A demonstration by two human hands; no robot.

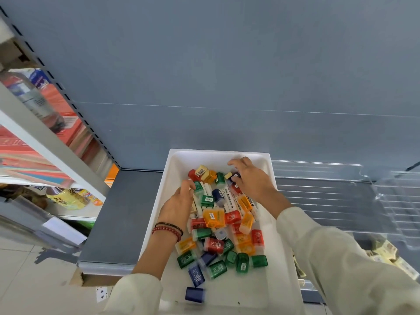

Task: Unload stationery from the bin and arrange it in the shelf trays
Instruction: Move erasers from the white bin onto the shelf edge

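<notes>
- Grey shelf (127, 214) with a grey back wall fills most of the frame.
- White plastic bin (281, 258) sits on it, low in the middle.
- Small red, green, orange and blue plastic boxes (218, 244) and white marker pens (229, 198) lie piled in the bin.
- Left hand (178, 204) reaches into the pile, fingers curled; its grip is hidden.
- Right hand (251, 178) pinches a dark blue little box (235, 175).
- Clear plastic shelf trays (386, 201) sit at the right.

A shop aisle: slotted metal shelving (68, 103) stacked with notebooks (75, 130), bottled drinks (72, 197), clear display trays (397, 201).
</notes>
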